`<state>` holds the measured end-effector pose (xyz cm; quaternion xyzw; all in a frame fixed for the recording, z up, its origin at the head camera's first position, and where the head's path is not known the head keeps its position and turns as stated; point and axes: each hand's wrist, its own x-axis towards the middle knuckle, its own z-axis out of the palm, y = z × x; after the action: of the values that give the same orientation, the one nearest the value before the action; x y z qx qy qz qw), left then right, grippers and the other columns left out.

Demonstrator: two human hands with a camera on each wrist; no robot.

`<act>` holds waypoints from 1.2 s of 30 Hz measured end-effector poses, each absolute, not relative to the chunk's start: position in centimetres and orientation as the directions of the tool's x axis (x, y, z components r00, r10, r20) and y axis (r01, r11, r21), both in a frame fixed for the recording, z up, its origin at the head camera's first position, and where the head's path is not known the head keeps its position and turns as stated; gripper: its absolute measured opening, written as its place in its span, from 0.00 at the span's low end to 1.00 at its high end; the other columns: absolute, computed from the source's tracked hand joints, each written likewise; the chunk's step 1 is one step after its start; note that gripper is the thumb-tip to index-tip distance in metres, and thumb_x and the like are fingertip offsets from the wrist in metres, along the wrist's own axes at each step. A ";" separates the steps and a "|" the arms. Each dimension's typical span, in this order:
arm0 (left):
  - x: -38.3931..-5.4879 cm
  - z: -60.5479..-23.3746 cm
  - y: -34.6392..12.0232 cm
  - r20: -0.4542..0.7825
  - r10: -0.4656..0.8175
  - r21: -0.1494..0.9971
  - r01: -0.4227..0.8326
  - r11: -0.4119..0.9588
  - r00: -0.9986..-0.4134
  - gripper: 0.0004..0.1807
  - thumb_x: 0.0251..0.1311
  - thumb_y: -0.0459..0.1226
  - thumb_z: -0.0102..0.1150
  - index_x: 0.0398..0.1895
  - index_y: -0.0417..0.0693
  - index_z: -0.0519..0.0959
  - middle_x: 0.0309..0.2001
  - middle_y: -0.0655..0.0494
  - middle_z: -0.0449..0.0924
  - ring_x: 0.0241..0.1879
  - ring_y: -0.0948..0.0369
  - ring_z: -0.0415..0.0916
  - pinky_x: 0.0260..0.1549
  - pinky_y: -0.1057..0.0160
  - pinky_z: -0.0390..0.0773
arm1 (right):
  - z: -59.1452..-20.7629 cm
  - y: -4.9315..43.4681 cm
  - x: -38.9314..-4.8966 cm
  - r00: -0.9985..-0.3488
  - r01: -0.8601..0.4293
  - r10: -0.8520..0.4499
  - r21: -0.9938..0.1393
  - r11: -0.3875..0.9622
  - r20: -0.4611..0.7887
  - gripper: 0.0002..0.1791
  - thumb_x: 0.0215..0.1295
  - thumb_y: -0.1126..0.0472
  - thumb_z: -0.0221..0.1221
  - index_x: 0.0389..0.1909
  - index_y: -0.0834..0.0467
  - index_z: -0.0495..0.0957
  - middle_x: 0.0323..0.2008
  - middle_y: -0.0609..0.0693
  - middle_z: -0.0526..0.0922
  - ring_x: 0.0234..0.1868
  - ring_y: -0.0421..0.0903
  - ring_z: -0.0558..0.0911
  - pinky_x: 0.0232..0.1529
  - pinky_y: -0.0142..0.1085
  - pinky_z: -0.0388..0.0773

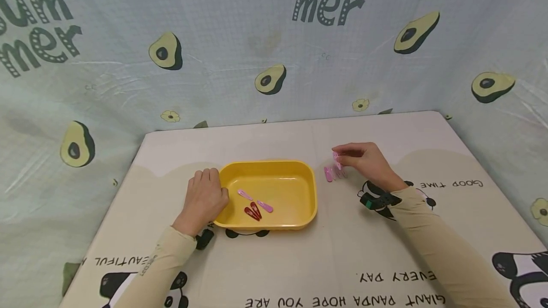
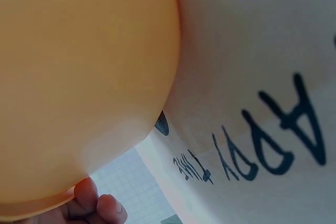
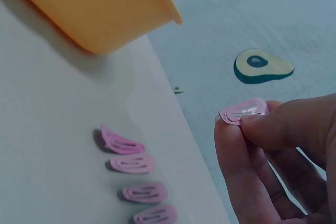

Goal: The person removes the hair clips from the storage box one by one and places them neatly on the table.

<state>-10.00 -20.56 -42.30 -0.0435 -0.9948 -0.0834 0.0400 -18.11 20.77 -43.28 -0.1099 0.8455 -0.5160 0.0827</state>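
My left hand (image 1: 204, 198) grips the left rim of a yellow tray (image 1: 310, 198), fingers curled over its edge. In the left wrist view, fingertips (image 2: 86, 195) touch the tray's rim. Between thumb and fingers, my right hand (image 1: 364, 158) pinches a pink snap hair clip (image 3: 244, 111), raised above the table to the right of the tray. Below it lie several pink hair clips (image 3: 132, 163) in a row on the tabletop. Inside the tray are two red hair clips (image 1: 252, 211) and two pink ones, one of them a pink clip (image 1: 265, 206) on the right.
A printed cloth with panda drawings and lettering covers the table (image 1: 274, 270). Behind it hangs a pale curtain (image 1: 222, 84) with avocado prints. The table's far edge runs along the curtain, beyond the tray.
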 end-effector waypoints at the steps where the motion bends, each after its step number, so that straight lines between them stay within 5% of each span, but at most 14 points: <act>1: -10.0 -42.3 -20.6 0.087 0.079 0.163 0.093 0.982 -0.993 0.10 0.64 0.35 0.50 0.40 0.34 0.69 0.31 0.45 0.66 0.35 0.49 0.60 0.37 0.57 0.58 | -43.3 21.0 -18.1 -0.964 -0.094 -0.266 -0.894 0.439 -0.029 0.23 0.70 0.53 0.65 0.61 0.58 0.82 0.59 0.56 0.86 0.46 0.36 0.87 0.51 0.23 0.81; 22: -10.0 -42.3 -20.5 0.092 0.077 0.161 0.092 0.983 -0.993 0.12 0.63 0.35 0.50 0.41 0.32 0.69 0.31 0.45 0.66 0.35 0.49 0.60 0.37 0.57 0.57 | -45.3 23.6 -17.5 -0.978 -0.083 -0.206 -0.852 0.517 -0.030 0.21 0.69 0.52 0.66 0.59 0.55 0.84 0.59 0.56 0.86 0.46 0.26 0.82 0.48 0.20 0.78; 36: -10.0 -42.3 -20.3 0.080 0.066 0.172 0.079 0.982 -0.995 0.13 0.63 0.35 0.50 0.43 0.32 0.69 0.32 0.44 0.67 0.37 0.48 0.60 0.37 0.56 0.57 | -46.1 24.2 -17.3 -0.979 -0.069 -0.195 -0.819 0.569 -0.053 0.18 0.69 0.55 0.65 0.57 0.56 0.85 0.57 0.57 0.87 0.46 0.28 0.81 0.45 0.21 0.76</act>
<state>-10.01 -20.26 -42.27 -0.0365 -0.9948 -0.0880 0.0368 -17.34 24.24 -46.06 -0.0750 0.8830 -0.4582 0.0688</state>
